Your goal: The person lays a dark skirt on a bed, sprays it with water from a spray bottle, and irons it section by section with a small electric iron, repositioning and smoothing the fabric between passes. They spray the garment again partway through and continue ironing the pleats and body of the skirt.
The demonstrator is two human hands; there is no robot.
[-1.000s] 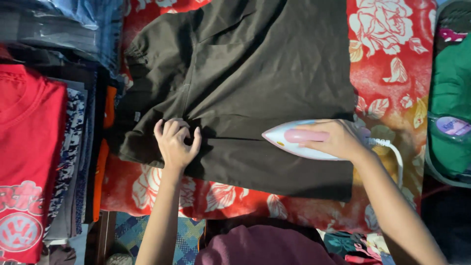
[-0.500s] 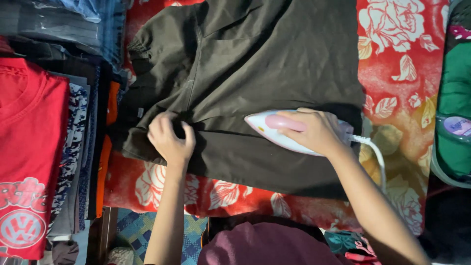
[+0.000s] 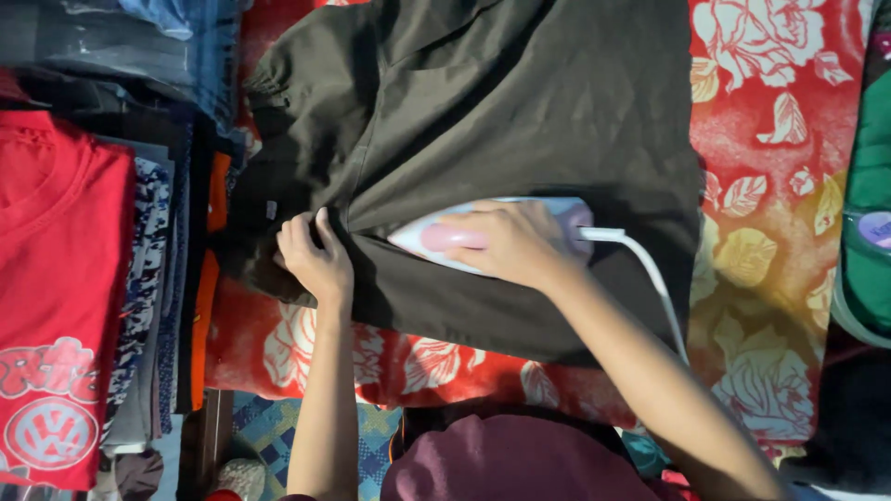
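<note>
Two hands on dark garment (image 3: 520,111): left (image 3: 316,260) pinning fabric, right (image 3: 510,243) gripping iron (image 3: 436,237).

Matt dark woven cloth, faintly creased: garment (image 3: 520,121). Glossy smooth plastic, white and pink: iron (image 3: 445,237). Smooth rubbery white cord (image 3: 650,269). Printed floral cloth, soft matt: cover (image 3: 780,186). Red knit cotton, matt: shirt (image 3: 56,278).

light: dim, warm, indoor | shadows: soft dark band just under the right hand (image 3: 506,243) and beyond its fingertips on the dark garment (image 3: 520,102) | glare: mild sheen on the iron (image 3: 436,237) beside the fingers | focus: centre fairly sharp, slight softness at frame edges, corners murky
</note>
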